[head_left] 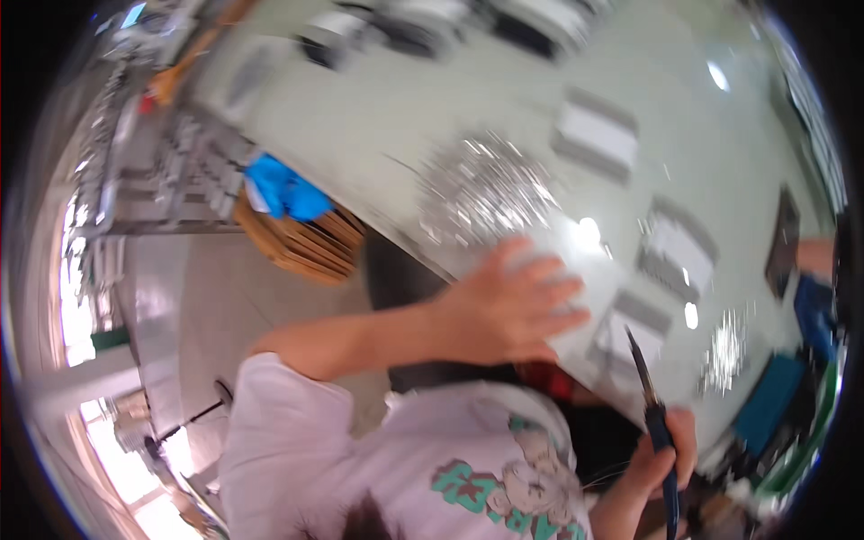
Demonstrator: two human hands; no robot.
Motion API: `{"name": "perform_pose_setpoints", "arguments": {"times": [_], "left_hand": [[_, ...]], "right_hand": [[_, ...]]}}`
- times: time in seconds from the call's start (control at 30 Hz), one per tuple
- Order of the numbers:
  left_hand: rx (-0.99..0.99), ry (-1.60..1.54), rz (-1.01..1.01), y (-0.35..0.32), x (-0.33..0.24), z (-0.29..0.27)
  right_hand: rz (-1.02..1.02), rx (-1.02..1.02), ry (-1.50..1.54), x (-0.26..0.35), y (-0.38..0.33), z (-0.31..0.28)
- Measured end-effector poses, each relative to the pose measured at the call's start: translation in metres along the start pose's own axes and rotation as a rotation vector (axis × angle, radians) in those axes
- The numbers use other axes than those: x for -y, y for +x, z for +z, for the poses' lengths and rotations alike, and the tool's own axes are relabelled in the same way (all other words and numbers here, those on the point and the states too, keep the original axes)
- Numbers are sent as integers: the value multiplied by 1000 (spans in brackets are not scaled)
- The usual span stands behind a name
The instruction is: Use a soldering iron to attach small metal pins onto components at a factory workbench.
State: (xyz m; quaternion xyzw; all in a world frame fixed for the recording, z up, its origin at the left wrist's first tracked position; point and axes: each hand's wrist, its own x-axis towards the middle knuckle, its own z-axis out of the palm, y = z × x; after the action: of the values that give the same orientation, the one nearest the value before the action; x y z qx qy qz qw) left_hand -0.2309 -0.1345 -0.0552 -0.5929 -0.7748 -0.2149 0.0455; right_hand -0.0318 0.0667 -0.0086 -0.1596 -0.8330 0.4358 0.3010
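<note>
My left hand [513, 306] is open, its fingers spread over the near edge of the pale table [387, 117]. Nothing shows in it. Just beyond its fingertips lies a heap of thin, shiny metal pieces [486, 189], blurred by motion. In my right hand [673, 454], a soldering iron [655, 414] with a dark blue handle is gripped, its slim tip pointing up and away from me. Past that tip sits a small white-and-grey block [634, 324] on the table.
More white-and-grey blocks [596, 135] stand on the table, with dark-sided ones [531, 25] along the far side. A smaller bunch of shiny pieces [724, 351] lies at right. Beyond it, another person's arm [814, 258] reaches in. Stacked brown boards [301, 243] carry a blue item [288, 191] at left.
</note>
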Motion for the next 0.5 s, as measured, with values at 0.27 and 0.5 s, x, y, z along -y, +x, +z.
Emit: {"name": "perform_pose_setpoints", "arguments": {"times": [0.27, 0.5], "left_hand": [[-92, -24, 56, -4, -15, 9], [-62, -175, 70, 37, -30, -1]], "right_hand": [[-199, -194, -75, -79, -15, -55], [316, -455, 81, -104, -28, -28]]}}
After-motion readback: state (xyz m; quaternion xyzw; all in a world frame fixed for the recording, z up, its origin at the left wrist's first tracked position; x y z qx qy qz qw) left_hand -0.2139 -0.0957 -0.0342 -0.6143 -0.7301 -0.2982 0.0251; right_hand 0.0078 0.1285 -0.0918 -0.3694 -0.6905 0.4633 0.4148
